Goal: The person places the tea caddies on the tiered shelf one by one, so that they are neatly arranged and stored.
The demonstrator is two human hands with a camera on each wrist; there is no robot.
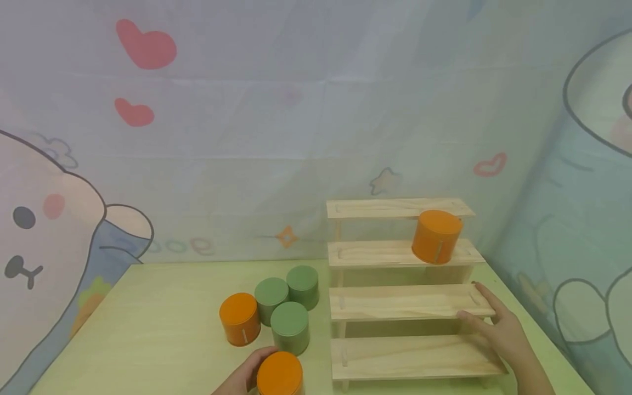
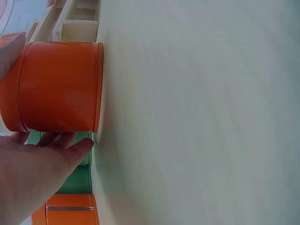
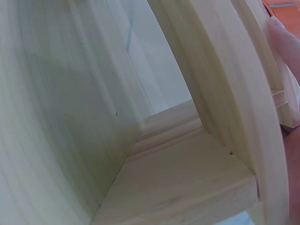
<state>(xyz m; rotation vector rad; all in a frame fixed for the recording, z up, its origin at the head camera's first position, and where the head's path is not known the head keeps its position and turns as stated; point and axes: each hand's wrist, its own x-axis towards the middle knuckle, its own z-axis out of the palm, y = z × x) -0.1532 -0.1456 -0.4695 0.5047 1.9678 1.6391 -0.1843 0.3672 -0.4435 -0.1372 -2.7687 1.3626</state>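
Observation:
At the bottom of the head view my left hand [image 1: 243, 378] holds an orange round tin [image 1: 280, 374] from its left side. In the left wrist view, fingers lie on both sides of that orange tin [image 2: 58, 86], whose base is at the tabletop. My right hand [image 1: 504, 329] grips the right end of a board of the stepped wooden shelf [image 1: 410, 302], thumb at the front edge and a finger at the back. The right wrist view shows the shelf's underside and side support [image 3: 187, 178], with only part of the hand [image 3: 287, 44] at the edge.
Three green tins [image 1: 289, 327] and another orange tin [image 1: 240, 318] stand together left of the shelf. One more orange tin [image 1: 436, 237] sits on an upper step at the right. Behind the pale table [image 1: 148, 323] hangs a printed cloth [image 1: 237, 131].

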